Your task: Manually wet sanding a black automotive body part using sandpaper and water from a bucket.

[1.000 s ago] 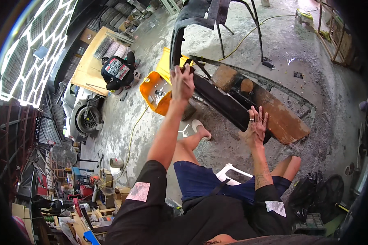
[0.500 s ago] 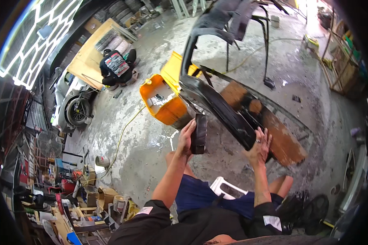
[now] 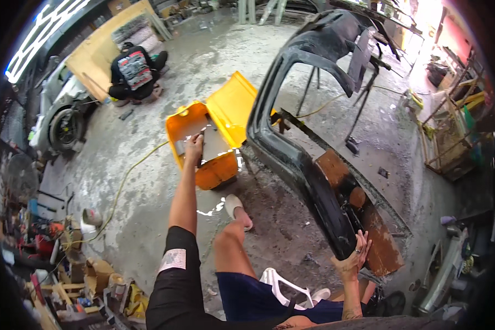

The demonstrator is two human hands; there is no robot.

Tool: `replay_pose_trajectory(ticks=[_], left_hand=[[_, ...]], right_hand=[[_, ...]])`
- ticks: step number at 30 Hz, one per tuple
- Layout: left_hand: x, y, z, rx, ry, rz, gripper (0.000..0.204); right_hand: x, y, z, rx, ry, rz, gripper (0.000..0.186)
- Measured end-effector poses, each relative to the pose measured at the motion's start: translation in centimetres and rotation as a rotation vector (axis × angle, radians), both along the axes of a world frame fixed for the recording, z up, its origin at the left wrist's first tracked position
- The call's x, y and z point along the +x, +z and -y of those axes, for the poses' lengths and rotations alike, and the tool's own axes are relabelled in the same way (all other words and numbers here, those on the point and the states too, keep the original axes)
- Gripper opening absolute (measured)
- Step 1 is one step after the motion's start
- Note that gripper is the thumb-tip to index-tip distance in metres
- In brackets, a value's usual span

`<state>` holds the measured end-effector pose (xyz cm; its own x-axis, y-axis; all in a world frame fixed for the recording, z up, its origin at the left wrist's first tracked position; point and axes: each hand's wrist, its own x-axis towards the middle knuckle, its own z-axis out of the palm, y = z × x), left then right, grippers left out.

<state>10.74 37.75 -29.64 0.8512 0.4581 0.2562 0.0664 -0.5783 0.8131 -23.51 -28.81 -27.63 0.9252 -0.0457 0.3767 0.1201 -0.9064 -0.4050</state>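
Observation:
Over the open yellow bin (image 3: 173, 130), which holds greyish water, my left hand (image 3: 193, 149) grips a dark sanding block (image 3: 201, 144) seen edge-on. My left arm is stretched forward, and the block is partly hidden behind the fingers. A long black car body panel (image 3: 308, 176) with a window-shaped opening slants from the far right down toward me. At its near end my right hand (image 3: 351, 259) holds the edge, thumb on one side and fingers on the other. The bin's yellow lid (image 3: 234, 107) stands tilted open beside the panel.
A worn brown board (image 3: 385, 247) lies under the panel on a metal stand. A white plastic stool (image 3: 278, 283) is beneath me. Farther left, another person (image 3: 135, 69) crouches by a car (image 3: 60, 110). A yellow hose (image 3: 127, 173) crosses the wet floor; clutter (image 3: 93, 275) fills the lower left.
My left hand has moved forward and left, carrying the sanding block from beside the panel to over the yellow bin. My right hand stays at the panel's end. The view has shifted.

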Motion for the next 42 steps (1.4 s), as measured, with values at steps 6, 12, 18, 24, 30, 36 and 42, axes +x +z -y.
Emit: replay_pose_trajectory(ticks=[6, 12, 18, 24, 30, 36, 42], left_hand=[[8.8, -10.2, -4.5, 0.373, -0.205, -0.498, 0.032], [8.8, -17.2, -1.9, 0.736, -0.556, -0.82, 0.045], [6.0, -6.1, -0.5, 0.264, -0.694, -0.467, 0.048], [-4.6, 16.4, 14.2, 0.576, -0.598, -0.039, 0.064], [-16.7, 24.6, 36.1, 0.547, -0.868, 0.158, 0.064], [-19.5, 19.6, 43.0, 0.99, -0.618, 0.226, 0.061], [-27.2, 12.0, 48.0, 0.975, -0.671, 0.253, 0.051]], right_hand=[[0.4, 0.7, 0.1, -0.046, -0.033, -0.093, 0.106], [-0.9, 0.5, 1.6, -0.124, -0.092, -0.034, 0.106], [-0.4, 0.4, 1.5, -0.021, -0.048, -0.024, 0.112], [-1.2, -0.1, 2.5, 0.06, -0.022, -0.021, 0.114], [-2.0, -1.5, 3.3, 0.04, -0.044, 0.011, 0.112], [-1.5, -1.0, 2.6, 0.131, -0.011, 0.022, 0.114], [-1.7, -1.8, 2.9, 0.134, -0.021, 0.028, 0.114]])
